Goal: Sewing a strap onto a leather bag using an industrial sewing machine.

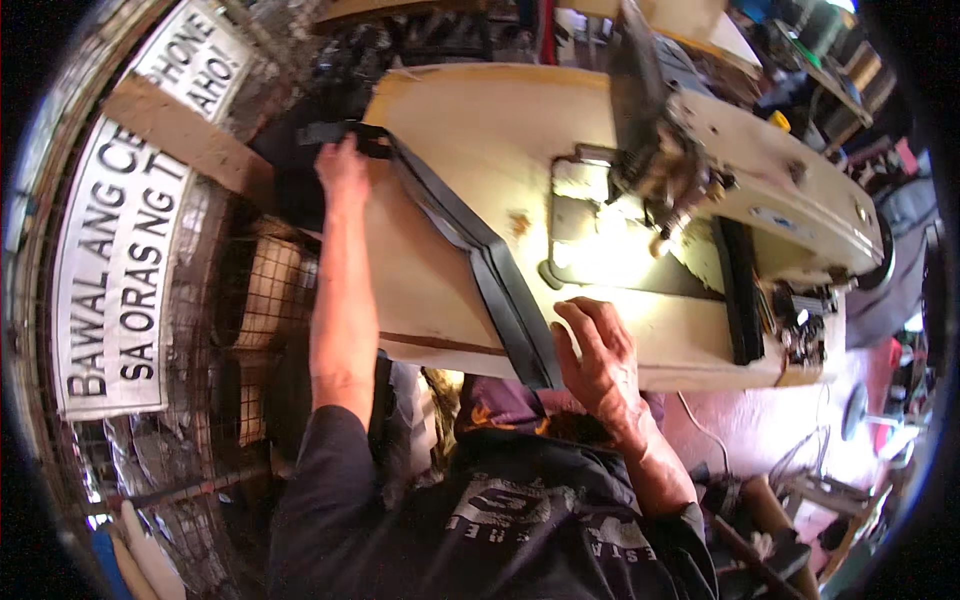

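Note:
A long black strip of folded, leather-like material [445, 212] lies slantwise across the pale table of a sewing machine [780, 180]. It bends near its middle. My left hand [345, 172] is at the strip's far left end, fingers closed on it, by the table's left edge. My right hand [600, 362] is over the table's front edge, beside the strip's near end. Its fingers are bent and apart, the thumb next to the strip, with nothing seen in them. Bright light falls around the machine's needle area, washing out detail there.
Dark material [295, 165] hangs at the table's left edge. Another black strip [738, 290] lies on the table, right of the needle area. Wire mesh [270, 290] and a white printed sign [120, 270] stand at the left. A cable [705, 425] hangs below the table.

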Motion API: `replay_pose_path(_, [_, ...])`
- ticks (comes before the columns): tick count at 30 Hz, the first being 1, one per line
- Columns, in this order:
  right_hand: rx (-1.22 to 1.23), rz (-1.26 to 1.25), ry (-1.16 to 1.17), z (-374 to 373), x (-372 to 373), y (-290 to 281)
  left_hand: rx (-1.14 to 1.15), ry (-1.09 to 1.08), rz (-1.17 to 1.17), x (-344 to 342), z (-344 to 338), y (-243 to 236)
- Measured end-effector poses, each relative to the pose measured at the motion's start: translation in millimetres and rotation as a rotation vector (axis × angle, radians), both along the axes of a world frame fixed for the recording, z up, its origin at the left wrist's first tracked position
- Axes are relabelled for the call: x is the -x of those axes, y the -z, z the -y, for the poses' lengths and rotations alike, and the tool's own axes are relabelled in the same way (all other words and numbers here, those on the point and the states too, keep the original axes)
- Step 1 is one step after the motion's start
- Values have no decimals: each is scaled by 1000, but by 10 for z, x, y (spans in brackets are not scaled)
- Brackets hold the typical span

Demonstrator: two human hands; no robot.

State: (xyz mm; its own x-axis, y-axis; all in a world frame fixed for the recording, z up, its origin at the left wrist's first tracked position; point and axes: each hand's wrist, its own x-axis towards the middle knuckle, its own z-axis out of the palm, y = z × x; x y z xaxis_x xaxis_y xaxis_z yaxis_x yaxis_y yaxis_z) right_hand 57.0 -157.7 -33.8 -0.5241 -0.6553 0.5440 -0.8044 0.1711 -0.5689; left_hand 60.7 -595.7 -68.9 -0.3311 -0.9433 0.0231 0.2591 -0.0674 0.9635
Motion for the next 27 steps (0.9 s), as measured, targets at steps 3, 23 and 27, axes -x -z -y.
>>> replay_pose_path(3, [14, 24, -39, 455, 76, -20, 0, 160, -220, 149, -181, -56])
replay_pose_path(23, [218, 1023, -106, 1364, 677, 241, 120, 996, 156, 244, -1248, -304])
replay_pose_path(27, [236, 1128, -189, 1327, 700, 273, 125, 922, 206, 274, -1265, -270])
